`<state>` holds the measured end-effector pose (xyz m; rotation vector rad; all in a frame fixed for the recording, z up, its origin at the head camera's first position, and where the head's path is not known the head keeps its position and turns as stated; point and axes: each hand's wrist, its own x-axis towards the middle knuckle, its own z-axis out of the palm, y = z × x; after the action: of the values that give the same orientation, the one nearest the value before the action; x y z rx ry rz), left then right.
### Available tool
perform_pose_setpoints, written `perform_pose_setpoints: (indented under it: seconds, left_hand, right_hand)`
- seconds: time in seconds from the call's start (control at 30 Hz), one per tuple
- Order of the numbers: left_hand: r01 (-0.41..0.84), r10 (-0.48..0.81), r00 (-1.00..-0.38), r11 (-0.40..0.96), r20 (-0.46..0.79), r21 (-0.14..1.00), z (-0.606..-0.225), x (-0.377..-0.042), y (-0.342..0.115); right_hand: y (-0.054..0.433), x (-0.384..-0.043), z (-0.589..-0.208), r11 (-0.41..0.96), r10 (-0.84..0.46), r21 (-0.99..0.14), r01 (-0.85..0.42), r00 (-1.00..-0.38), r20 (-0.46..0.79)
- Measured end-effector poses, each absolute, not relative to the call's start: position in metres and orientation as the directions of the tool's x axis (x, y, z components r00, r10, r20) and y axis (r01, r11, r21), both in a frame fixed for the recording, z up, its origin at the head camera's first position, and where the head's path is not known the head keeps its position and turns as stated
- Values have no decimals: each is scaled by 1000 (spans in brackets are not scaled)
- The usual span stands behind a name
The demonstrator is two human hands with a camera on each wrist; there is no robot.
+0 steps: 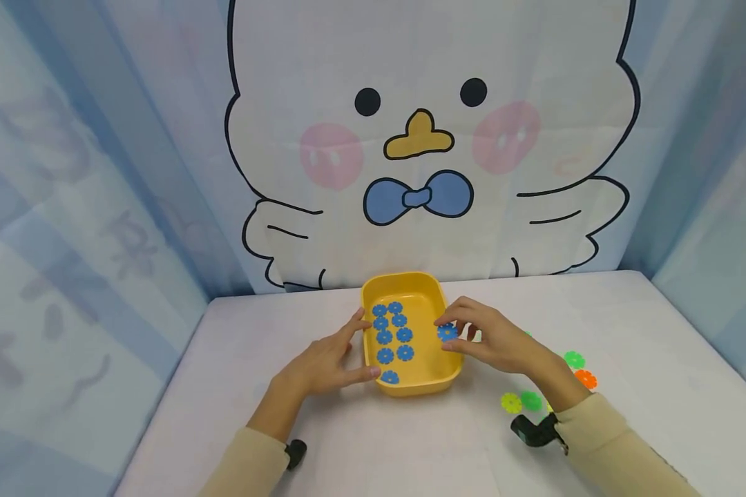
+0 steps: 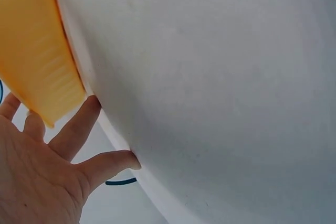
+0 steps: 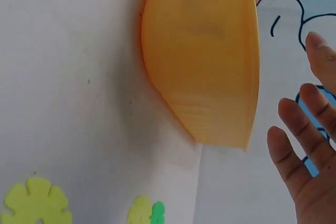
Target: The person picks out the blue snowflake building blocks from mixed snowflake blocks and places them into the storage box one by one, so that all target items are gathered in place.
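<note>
A yellow tray (image 1: pixel 424 373) stands on the white table, with several blue flower-shaped discs (image 1: pixel 385 355) laid in rows along its left half. My left hand (image 1: pixel 323 362) rests against the tray's left side, fingers spread. In the left wrist view, that hand (image 2: pixel 44 171) has straight fingers beside the tray's outer wall (image 2: pixel 37 40). Over the tray's right rim, my right hand (image 1: pixel 488 335) pinches one blue flower-shaped disc (image 1: pixel 447 333) between thumb and fingers. In the right wrist view, the right hand (image 3: pixel 315 156) appears next to the tray, and no disc shows in it.
On the table to the right lie green (image 1: pixel 531 400), yellow (image 1: pixel 512 403) and orange (image 1: pixel 586 379) flower-shaped discs, partly covered by the right forearm. A curtain printed with a cartoon bird (image 1: pixel 423 248) hangs behind the table's back edge.
</note>
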<state>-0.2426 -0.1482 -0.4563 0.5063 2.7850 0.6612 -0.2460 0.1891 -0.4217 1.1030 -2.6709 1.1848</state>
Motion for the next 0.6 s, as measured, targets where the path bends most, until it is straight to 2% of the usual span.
perform_pose_setpoints:
  seconds: [0.6]
  left_hand:
    - [281, 400, -901, 830, -164, 482, -455, -243, -153]
  right_hand:
    - [154, -256, -422, 438, -670, -655, -616, -709, 220]
